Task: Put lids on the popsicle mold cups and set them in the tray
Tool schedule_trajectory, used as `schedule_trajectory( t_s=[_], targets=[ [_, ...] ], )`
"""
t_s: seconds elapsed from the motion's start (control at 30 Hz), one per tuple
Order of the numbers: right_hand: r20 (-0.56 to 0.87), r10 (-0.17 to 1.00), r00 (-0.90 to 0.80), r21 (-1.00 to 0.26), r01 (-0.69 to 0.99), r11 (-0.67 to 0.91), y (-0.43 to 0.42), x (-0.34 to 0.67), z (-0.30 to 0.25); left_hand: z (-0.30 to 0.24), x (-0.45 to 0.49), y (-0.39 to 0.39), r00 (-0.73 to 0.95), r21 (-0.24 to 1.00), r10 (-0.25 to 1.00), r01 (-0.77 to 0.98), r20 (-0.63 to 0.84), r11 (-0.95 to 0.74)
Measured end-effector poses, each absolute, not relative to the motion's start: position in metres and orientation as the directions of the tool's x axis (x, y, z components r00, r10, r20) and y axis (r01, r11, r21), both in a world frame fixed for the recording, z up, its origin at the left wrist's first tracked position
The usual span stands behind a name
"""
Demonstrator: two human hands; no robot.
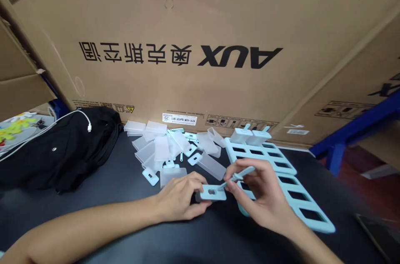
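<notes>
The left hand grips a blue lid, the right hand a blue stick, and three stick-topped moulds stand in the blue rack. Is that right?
Not quite: the head view shows two stick-topped moulds in the blue rack, not three. The rest holds: the left hand grips a blue lid, the right hand a blue stick.

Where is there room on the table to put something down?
The black table is bare between the black fabric and the frosted cases, and nearest us, between the forearms. It's crowded from the cases across to the blue frames; the left hand holds a blue lid there, the right hand a blue stick.
</notes>
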State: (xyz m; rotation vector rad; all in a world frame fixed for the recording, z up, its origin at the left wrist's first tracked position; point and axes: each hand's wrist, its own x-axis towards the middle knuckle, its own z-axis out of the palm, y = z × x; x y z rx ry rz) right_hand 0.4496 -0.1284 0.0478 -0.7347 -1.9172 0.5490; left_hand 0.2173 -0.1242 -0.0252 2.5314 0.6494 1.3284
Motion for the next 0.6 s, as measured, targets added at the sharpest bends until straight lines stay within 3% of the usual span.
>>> schedule_trajectory(
  t_s=[0.13, 0.37, 0.6],
  targets=[
    [0.566, 0.688, -0.454, -0.644, 0.277, 0.713, -0.131, 0.446, 0.035, -0.025, 0.216, -0.124, 0.496, 0.402, 0.501, 0.298, 0.709, -0.865],
    [0.563, 0.629, -0.536, -0.513, 0.370, 0.775, -0.131, 0.443, 0.033, -0.025, 0.216, -0.123, 0.488, 0.398, 0.482, 0.272, 0.728, -0.876],
    [0.424, 0.625, -0.656, -0.515, 0.393, 0.762, -0.128, 0.443, 0.040, -0.028, 0.216, -0.123, 0.470, 0.397, 0.499, 0.303, 0.729, -0.866]
  ],
)
